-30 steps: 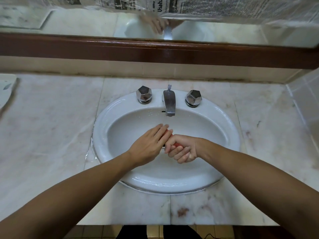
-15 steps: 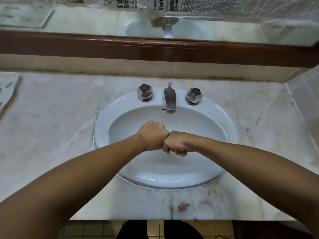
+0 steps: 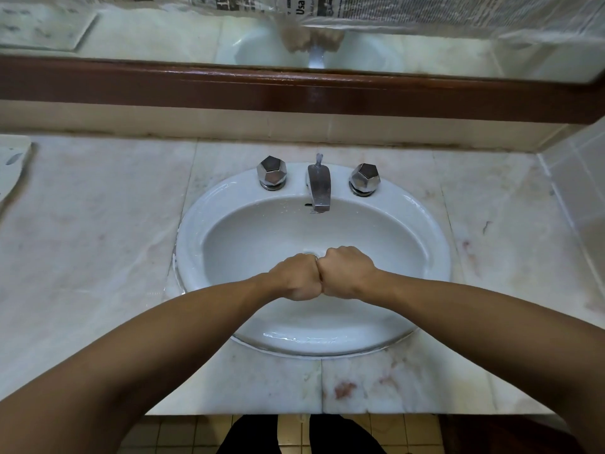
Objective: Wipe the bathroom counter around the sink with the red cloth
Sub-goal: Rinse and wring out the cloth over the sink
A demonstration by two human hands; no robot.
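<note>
Two fisted hands [image 3: 319,276] mid-basin [image 3: 248,237]

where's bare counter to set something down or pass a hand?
Bare counter between the sink and the pale object at far left; another patch right of the sink up to the wall. Crowded: basin centre, where left hand and right hand press together, and the taps.

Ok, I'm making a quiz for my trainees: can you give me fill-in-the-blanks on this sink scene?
The left hand and right hand are pressed together as ___. Both are above the white ___. The spout stands between ___ chrome knobs.
Missing: fists; sink; two.
</note>
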